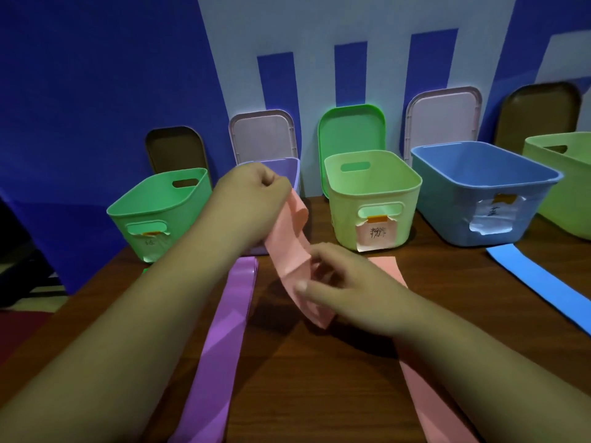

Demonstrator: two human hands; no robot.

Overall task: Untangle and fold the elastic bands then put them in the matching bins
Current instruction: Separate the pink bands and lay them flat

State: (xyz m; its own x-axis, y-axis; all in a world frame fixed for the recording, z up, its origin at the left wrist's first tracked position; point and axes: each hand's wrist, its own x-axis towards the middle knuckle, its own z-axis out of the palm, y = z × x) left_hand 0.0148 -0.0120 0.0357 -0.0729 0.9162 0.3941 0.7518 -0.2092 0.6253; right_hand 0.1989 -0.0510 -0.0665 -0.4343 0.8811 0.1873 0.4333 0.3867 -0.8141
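Left hand point(256, 183): fingers curled, pinching the upper end of the pink band point(289, 241) in front of the purple bin point(292, 171).
Right hand point(339, 286): fingertips pinch the band's lower folds, held above the table point(319, 378).
Purple band point(224, 330): flat on the table — beside the left forearm.
Blue band point(537, 282): flat, far right, near the blue bin point(479, 187).
Bins: 5 in a row.

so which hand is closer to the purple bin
Left. The left hand is raised just in front of the purple bin, gripping the top end of the pink band; the right hand holds the band lower, further toward the person.
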